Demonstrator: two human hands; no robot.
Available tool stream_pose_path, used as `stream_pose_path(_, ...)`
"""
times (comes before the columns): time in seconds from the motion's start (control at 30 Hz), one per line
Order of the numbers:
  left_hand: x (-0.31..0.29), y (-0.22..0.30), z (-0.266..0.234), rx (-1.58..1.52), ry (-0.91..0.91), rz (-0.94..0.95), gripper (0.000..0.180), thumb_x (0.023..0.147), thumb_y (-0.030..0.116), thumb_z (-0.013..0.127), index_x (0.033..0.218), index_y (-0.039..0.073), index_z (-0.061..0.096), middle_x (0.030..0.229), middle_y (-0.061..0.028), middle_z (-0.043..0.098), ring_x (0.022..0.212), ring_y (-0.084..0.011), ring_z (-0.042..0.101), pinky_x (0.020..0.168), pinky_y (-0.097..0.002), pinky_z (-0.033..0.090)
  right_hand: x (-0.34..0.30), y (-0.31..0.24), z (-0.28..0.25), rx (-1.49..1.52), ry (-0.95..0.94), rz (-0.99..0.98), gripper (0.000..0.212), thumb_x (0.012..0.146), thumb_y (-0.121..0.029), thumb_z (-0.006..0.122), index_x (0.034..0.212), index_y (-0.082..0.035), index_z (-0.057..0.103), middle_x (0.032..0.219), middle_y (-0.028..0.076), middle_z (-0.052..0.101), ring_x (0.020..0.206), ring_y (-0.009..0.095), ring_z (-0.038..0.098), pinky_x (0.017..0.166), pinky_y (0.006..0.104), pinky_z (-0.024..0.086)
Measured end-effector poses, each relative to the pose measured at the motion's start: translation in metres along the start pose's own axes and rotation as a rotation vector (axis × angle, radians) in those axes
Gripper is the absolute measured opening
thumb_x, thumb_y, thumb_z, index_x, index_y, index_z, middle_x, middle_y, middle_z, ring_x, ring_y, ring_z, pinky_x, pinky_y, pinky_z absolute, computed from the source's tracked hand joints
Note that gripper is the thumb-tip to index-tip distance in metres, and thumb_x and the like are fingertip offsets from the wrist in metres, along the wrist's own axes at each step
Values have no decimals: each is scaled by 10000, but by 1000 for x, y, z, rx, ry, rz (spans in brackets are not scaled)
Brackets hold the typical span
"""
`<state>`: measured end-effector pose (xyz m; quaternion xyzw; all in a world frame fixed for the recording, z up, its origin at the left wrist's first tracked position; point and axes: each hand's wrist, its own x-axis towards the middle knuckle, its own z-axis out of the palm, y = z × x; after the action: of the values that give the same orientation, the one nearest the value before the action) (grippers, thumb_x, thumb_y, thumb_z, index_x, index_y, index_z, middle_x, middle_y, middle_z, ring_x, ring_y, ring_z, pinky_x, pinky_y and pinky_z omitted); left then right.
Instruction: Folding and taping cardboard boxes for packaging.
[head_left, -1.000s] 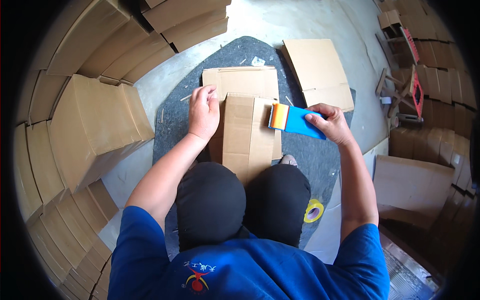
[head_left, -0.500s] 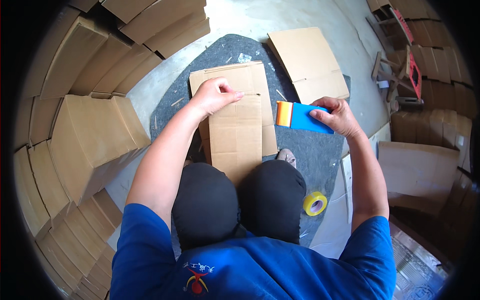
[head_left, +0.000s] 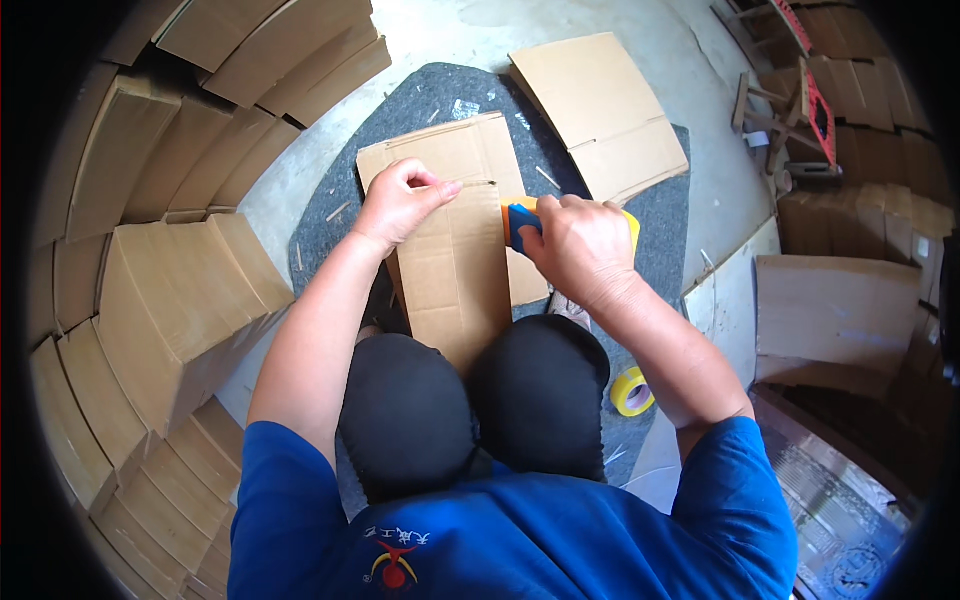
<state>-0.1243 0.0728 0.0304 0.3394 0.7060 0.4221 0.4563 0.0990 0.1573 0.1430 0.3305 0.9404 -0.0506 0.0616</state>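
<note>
- R hand (head_left: 583,245), approx. 3 o'clock of the narrow box: fingers are wrapped firmly around the blue and orange tape dispenser (head_left: 522,226), whose front end is by the box's R edge.
- L hand (head_left: 400,205), approx. 10 o'clock: thumb and fingertips are narrow, almost pinching, over the box; if they hold sth thin, I cannot tell.
- Narrow box (head_left: 455,270): lies betw. both hands, its near end at 6 o'clock betw. the knees (head_left: 410,420).
- Wide flat cardboard (head_left: 430,140): under the box, showing at 12 and 4 o'clock.
- Yellow tape roll (head_left: 623,388): 4 o'clock, near R knee.
- Folded box (head_left: 610,110): 1 to 2 o'clock, on the dark mat (head_left: 655,230).
- Box stacks (head_left: 195,290): 9 to 11 o'clock, well apart.
</note>
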Motion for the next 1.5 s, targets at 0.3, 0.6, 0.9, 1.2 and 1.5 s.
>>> stream_pose_path(0.3,-17,-47,18,-840,290,-375,724,945,656,496,1329,44,539,1298,-105,574,1175,-227,534,1035,-386,420,18,-11,89,-139,-90,-35,404,875,-156,548,1271,-80,571,868,108,685,764,273,685,752,447,500)
stream_pose_path(0.6,-27,-74,-19,162,586,-483,607,951,381,589,1472,118,423,1547,-168,357,1421,-348,346,1162,-458,307,7,35,101,137,18,351,345,866,-417,643,873,-74,684,842,139,717,777,314,709,737,472,544)
stream_pose_path(0.9,-151,133,5,-590,-113,7,444,1052,374,494,1278,-2,558,1123,-60,564,1009,-136,537,883,-280,450,-96,73,-57,1214,440,96,232,912,-203,725,1008,7,735,860,25,711,774,86,622,719,249,513)
stream_pose_path(1.2,-252,168,29,-747,-236,175,616,1066,536,320,1212,17,619,1072,-58,653,986,-125,583,898,-308,451,-162,21,-125,1022,386,-185,271,865,-238,776,994,-2,744,860,63,725,805,129,669,749,281,542)
stream_pose_path(1.5,-273,114,58,-1050,-183,-11,188,1011,224,531,1112,106,637,960,-11,658,838,-109,599,736,-283,472,-176,12,-94,1051,146,-145,265,884,-276,761,1001,-37,757,820,37,711,774,94,640,727,272,533)
